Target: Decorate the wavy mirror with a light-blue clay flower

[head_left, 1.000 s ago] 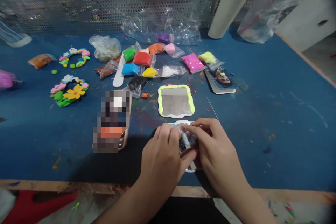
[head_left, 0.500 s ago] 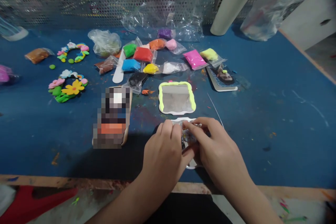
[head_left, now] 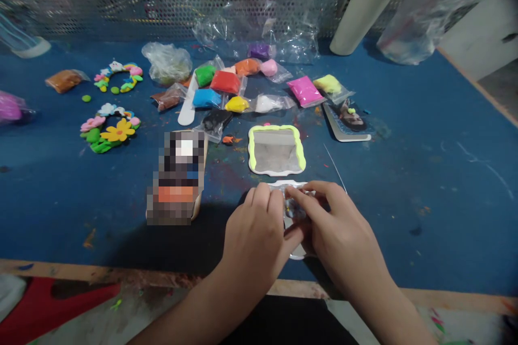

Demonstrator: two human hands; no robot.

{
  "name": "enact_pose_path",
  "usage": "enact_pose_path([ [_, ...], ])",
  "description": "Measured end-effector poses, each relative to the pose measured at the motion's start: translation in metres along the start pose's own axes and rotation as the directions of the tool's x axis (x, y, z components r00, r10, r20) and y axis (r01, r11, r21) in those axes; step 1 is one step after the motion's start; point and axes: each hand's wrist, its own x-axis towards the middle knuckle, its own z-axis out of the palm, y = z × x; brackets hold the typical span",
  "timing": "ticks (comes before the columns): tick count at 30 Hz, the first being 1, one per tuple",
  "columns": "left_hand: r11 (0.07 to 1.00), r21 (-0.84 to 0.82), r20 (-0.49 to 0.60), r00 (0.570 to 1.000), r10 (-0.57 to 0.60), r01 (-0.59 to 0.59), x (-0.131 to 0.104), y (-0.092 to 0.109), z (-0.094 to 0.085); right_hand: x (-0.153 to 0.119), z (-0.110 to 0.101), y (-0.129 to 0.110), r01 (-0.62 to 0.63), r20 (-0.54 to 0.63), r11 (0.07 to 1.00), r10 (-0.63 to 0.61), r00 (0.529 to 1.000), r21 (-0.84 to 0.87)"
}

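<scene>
My left hand (head_left: 257, 223) and my right hand (head_left: 338, 221) meet over a white-edged mirror piece (head_left: 298, 251) near the table's front edge. Both hands have curled fingers pressed on it, and they cover most of its surface. Something shiny and patterned shows between them, too hidden to name. Just beyond lies a white-framed mirror (head_left: 275, 151) with yellow-green clay along its top and sides. A thin needle-like rod (head_left: 335, 168) rests to the right of this mirror.
A phone (head_left: 202, 167) lies left of my hands. Bagged coloured clay (head_left: 225, 82) and a white stick (head_left: 186, 110) are behind. Two decorated rings (head_left: 117, 132) sit at left, a dark picture piece (head_left: 351, 121) at right. A pale pole (head_left: 356, 11) stands behind.
The whole view has shifted slightly, so the table things appear a little further right. Both hands keep nearly the same pose over the mirror piece.
</scene>
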Motion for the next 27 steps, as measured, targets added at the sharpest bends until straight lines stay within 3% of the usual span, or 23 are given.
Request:
enact_pose_path([
  [7, 1.000, -0.014, -0.014, 1.000, 0.002, -0.002, -0.0003, 0.0000, 0.0019, 0.0015, -0.0007, -0.0006, 0.020, -0.004, 1.000, -0.020, 1.000, 0.008],
  [13, 1.000, -0.010, -0.001, 1.000, 0.003, -0.003, -0.0003, 0.0005, 0.0007, -0.0007, 0.0018, 0.0041, 0.179, -0.059, 0.979, -0.186, 0.981, -0.098],
  [20, 1.000, -0.007, -0.002, 1.000, 0.006, -0.006, 0.0005, 0.0003, 0.0013, -0.0004, -0.0008, 0.0007, 0.145, -0.056, 0.986, -0.149, 0.987, -0.079],
  [27, 1.000, -0.006, 0.013, 1.000, 0.002, -0.002, -0.0001, 0.0011, 0.0001, -0.0044, 0.0022, 0.0080, 0.350, -0.085, 0.908, -0.377, 0.922, -0.230],
])
